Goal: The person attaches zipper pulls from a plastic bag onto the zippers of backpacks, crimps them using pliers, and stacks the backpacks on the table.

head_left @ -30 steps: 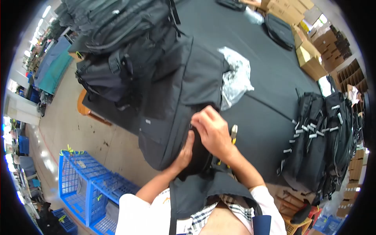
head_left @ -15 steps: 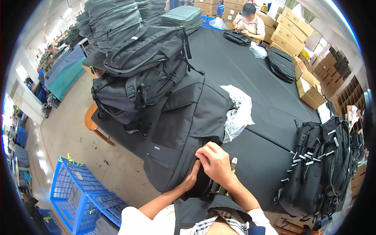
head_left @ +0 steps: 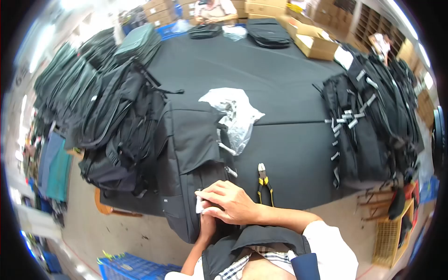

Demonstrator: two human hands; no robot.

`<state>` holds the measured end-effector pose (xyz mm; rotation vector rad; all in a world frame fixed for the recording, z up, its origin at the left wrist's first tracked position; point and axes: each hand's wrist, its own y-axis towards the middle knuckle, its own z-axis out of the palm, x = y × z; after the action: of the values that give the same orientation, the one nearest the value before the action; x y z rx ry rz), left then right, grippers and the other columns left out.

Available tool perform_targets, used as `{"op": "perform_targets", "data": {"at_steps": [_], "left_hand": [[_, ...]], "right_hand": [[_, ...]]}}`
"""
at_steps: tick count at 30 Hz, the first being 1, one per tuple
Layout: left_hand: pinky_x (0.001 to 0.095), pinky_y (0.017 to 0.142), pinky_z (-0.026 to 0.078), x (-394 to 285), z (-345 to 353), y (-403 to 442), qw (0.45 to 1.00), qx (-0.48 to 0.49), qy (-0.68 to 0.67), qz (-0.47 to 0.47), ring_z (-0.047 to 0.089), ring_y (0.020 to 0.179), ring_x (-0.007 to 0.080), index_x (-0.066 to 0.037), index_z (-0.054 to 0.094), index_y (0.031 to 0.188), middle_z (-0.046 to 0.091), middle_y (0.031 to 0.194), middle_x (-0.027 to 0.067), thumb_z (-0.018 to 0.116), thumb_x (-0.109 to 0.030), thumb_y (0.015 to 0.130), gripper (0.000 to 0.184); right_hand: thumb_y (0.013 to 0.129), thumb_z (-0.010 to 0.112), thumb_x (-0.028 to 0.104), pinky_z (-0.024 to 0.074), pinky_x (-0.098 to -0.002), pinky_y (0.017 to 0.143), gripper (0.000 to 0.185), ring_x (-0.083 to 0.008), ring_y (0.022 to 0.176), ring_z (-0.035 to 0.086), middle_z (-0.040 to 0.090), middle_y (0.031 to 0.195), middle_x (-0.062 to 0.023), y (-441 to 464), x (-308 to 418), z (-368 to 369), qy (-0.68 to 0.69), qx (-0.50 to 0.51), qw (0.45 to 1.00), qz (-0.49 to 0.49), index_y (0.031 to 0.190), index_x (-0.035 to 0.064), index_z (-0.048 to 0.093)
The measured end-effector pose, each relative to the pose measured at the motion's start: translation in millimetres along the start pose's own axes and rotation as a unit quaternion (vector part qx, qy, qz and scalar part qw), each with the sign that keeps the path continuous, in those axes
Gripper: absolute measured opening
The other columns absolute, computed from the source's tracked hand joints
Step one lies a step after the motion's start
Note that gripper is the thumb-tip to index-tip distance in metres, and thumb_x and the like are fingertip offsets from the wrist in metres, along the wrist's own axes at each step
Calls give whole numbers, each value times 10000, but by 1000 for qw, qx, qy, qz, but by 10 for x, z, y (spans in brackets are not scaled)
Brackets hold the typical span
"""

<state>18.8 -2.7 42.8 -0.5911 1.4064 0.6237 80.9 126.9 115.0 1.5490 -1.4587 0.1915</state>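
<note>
A black backpack (head_left: 193, 135) lies on the black-covered table at its front edge. My right hand (head_left: 228, 203) is over the backpack's side, its fingers closed on a small white piece (head_left: 199, 204). Below it my left hand (head_left: 207, 227) is against the same side, its fingers mostly hidden behind the right hand and the bag. Pliers with yellow and black handles (head_left: 263, 182) lie to the right of my right hand. A crumpled clear plastic bag (head_left: 235, 116) rests beyond the backpack.
Black backpacks are piled at the left (head_left: 116, 116), and others with white-wrapped pulls stand at the right (head_left: 359, 135). Across the table (head_left: 280, 105) are a person (head_left: 217, 11), a flat black bag (head_left: 268, 32) and an open carton (head_left: 315, 44). A blue crate (head_left: 135, 267) is below left.
The view has turned to the right, bringing the pliers fully into sight. A white piece now shows at my right hand's fingertips. Both hands remain at the backpack's side.
</note>
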Motion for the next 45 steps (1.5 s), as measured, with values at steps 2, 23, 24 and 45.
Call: {"op": "perform_targets", "data": {"at_steps": [2,23,24,45], "left_hand": [[309,941,342,-206,93,-18,995,-1,-98,-1,445,1106,193,1,386,1254,474,1185,97,279,-418,970,516],[291,977,357,-380,47,112,952,-153,-253,-80,482,1109,182,8,434,1236,496,1216,88,441,-367,940,477],[297,968,372,-370,49,127,957,-165,-223,-84,497,1096,180,-3,441,1228,509,1205,84,426,-390,940,483],[282,1038,255,6,-60,39,982,-22,-139,-124,336,1220,152,1,248,1365,347,1337,78,381,-476,929,659]], "right_hand": [[824,591,306,453,-353,785,407,-258,903,562,605,997,-88,-88,-18,19,1,-14,1000,9,1125,34,555],[729,694,327,252,-459,979,640,-321,1203,337,397,1292,-159,-1671,-1206,249,-279,-75,885,366,1273,100,444],[677,714,436,197,-520,985,822,-347,1242,263,297,1358,-183,-1858,-1358,392,-298,-31,871,389,1341,117,350],[648,564,-47,494,-299,693,632,-166,813,569,530,1078,-123,-1000,341,-169,337,-310,786,415,1250,39,394]]}}
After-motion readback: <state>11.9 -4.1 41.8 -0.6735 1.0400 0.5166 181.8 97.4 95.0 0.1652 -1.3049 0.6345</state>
